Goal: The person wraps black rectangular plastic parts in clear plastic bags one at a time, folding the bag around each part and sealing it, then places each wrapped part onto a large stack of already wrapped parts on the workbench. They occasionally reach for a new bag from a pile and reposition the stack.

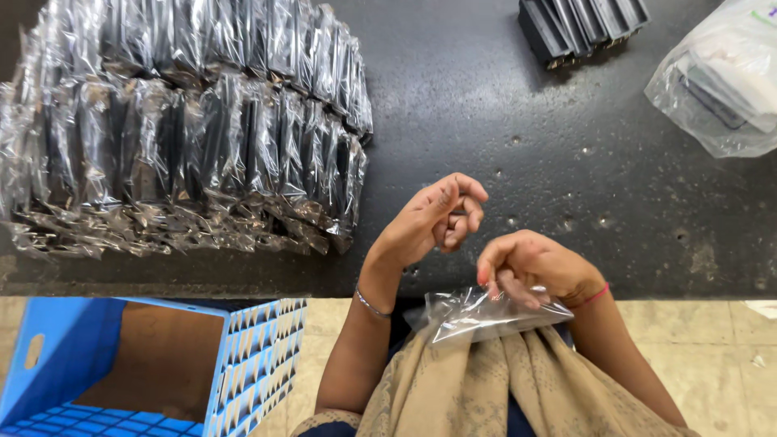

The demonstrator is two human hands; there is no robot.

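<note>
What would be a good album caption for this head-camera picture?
Right hand on a clear plastic bag, left hand raised, beside rows of bagged black parts on a dark table.

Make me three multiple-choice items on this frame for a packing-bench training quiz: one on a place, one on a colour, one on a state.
1. Where do the wrapped black parts lie?
A. on the dark table, left of the hands
B. inside the crate
C. on the floor

2. What colour is the crate?
A. red
B. blue
C. green

3. What does the right hand do?
A. rests flat on the table
B. pinches a clear plastic bag
C. grips the crate

Answers: 1 A, the rows stand on the table at upper left. 2 B, its lattice wall is blue. 3 B, its fingers press the clear plastic bag at the table edge, while the left hand is curled beside it.
</note>
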